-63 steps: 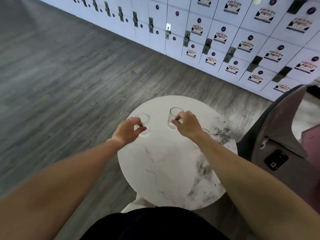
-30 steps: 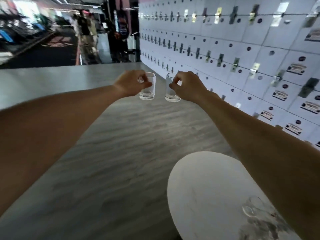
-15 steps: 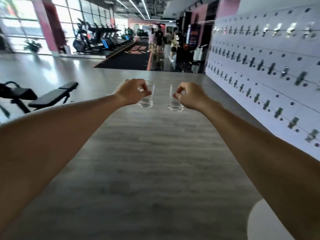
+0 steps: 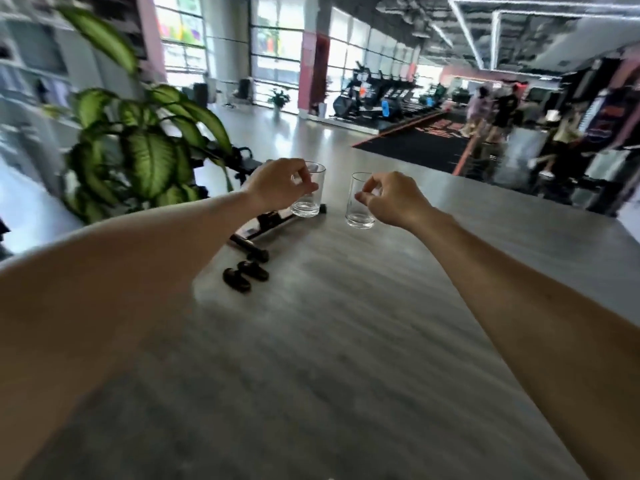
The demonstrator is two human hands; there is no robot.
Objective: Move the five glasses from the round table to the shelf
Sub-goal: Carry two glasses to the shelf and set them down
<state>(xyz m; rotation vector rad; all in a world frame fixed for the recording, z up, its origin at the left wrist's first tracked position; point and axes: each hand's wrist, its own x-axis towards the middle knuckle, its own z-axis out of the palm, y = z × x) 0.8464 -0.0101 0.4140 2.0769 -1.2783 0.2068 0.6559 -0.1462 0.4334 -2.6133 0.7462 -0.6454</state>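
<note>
Two bare arms reach out in front of the person, and each hand holds one small clear glass up in the air. The left hand (image 4: 277, 185) grips the left glass (image 4: 309, 192) near its rim — its fingers (image 4: 304, 183) are pinched shut on the glass wall. The right hand (image 4: 394, 197) grips the right glass (image 4: 359, 202) the same way, with its fingers (image 4: 369, 192) closed on the side near the top. Both glasses stand upright and look empty. They hang side by side, with a small gap between them, and they do not touch. Nothing is under them but the grey wood floor (image 4: 329, 341), far below.

On the left stands a big plant (image 4: 145, 147) with wide green leaves that have pale middles. Just behind the left hand there is a black workout bench (image 4: 263, 223), and two small dark things (image 4: 244, 275) lie on the floor by its foot — what they are is hard to tell.

Farther back the room looks like a gym. A row of dark running machines (image 4: 377, 102) stands by tall bright windows (image 4: 221, 46). A black mat (image 4: 415, 143) with a red edge covers part of the floor. On the right, a few people (image 4: 495, 109) stand far away, all blurry.

No words or labels can be read anywhere; the picture is too smeared for that.
</note>
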